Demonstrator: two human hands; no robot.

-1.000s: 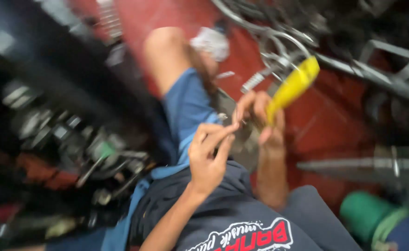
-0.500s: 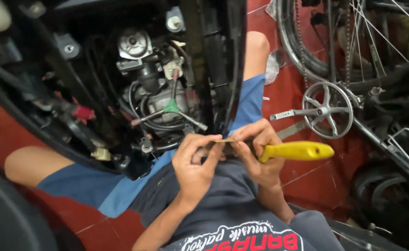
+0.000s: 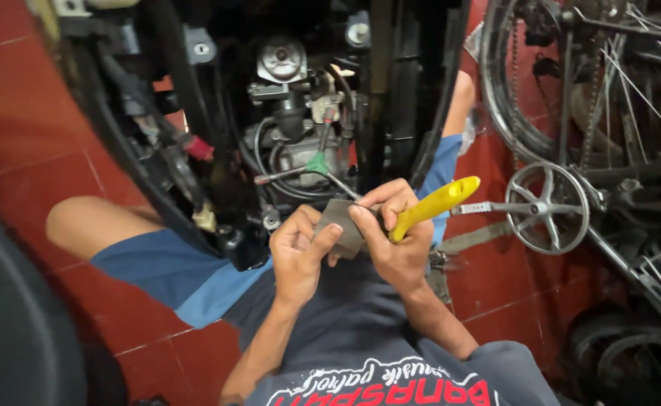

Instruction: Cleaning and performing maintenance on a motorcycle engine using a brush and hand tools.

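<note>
Yellow-handled screwdriver [image 3: 434, 204] gripped in right hand [image 3: 394, 240], grey sheet piece [image 3: 343, 225] pinched by left hand [image 3: 299, 252], beside engine [image 3: 300, 143].

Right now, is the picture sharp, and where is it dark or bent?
Head view: sharp at the left hand, right hand and yellow tool handle; the engine sits in shadow; the dark shape at the lower left edge is out of focus; the wide lens bends the floor tiles near the edges.

The small flat grey piece [image 3: 343, 223] sits between the left hand [image 3: 298, 254] and right hand [image 3: 394, 237], near the open motorcycle engine bay [image 3: 300, 128]. The yellow-handled screwdriver [image 3: 433, 206] lies in the right hand; the spoked bicycle chainwheel [image 3: 547, 207] lies right.
</note>
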